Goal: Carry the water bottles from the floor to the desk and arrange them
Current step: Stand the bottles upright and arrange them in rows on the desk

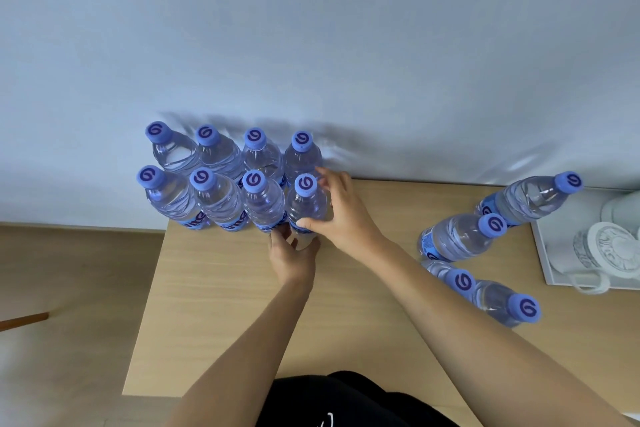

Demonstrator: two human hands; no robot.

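Far left of frame: wooden floor (pixel 62 288), with a thin brown wooden piece (pixel 24 319) entering at the left edge.

Centre left: light wood desk (pixel 225 315) set against a pale wall (pixel 311 28). At the desk's upper left corner stood eight water bottles, upright, blue caps, in two rows of four, packed touching. Back row (pixel 221 149) was against the wall; front row (pixel 214 198) was just in front of it.

Centre: both hands were on the rightmost bottle of the front row (pixel 306 201). Left hand (pixel 291 253) was at its base, fingers curled round the lower part of the bottle from the near side. Right hand (pixel 341 208) gripped the body from the right side, thumb across the front near the label and fingers wrapped behind, close to the neighbouring back-row bottle. The held bottle stood on the desk, touching the third front-row bottle.

Right of centre: four more bottles stood loose on the desk, well apart from the block. One (pixel 530 198) was at the upper right near the wall, one (pixel 460 236) just below it, and two (pixel 450 274) (pixel 505 302) lower down, close together.

Far right: a white tray (pixel 543 253) on the desk held white patterned cups (pixel 609 250), partly cut off by the frame edge.

Bottom centre: dark clothing of the person (pixel 332 399)
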